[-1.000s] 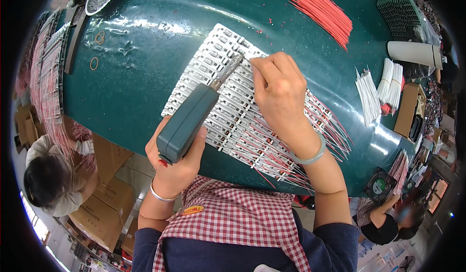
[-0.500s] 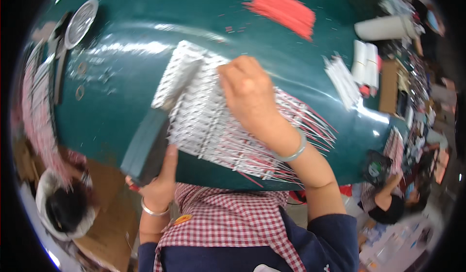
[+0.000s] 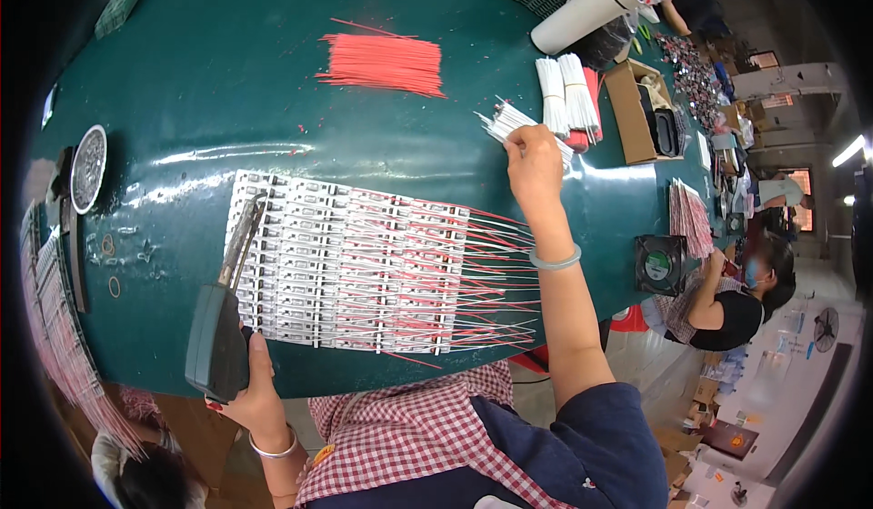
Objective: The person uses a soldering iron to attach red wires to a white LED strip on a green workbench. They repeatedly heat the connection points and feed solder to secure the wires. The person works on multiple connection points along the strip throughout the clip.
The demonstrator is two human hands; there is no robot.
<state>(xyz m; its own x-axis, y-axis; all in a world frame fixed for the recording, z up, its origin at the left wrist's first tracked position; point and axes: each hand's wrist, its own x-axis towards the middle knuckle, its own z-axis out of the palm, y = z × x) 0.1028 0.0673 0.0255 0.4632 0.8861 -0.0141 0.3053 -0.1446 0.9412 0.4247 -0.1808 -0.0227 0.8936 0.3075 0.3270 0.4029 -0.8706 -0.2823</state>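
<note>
My left hand (image 3: 257,400) is closed round the dark green handle of a soldering gun (image 3: 218,341), low at the table's left front. The gun's long metal tip lies over the left columns of a panel of small white circuit boards (image 3: 300,264). Red and white wires (image 3: 491,277) run across the panel and stick out past its right edge. Farther right, my right hand (image 3: 535,164) pinches its thumb and forefinger together at a loose pile of white wires (image 3: 507,120). What lies between those fingertips is too small to make out.
A pile of red wires (image 3: 382,62) lies at the back. Tied white wire bundles (image 3: 566,95), a white bottle (image 3: 587,14), an open cardboard box (image 3: 634,114) and a black fan (image 3: 661,265) are to the right. A metal dish (image 3: 88,169) stands at left. Other people sit nearby.
My right hand has gone from above the board panel to the white wires at the right. The whole view has shifted and turned. My left hand still holds the soldering gun.
</note>
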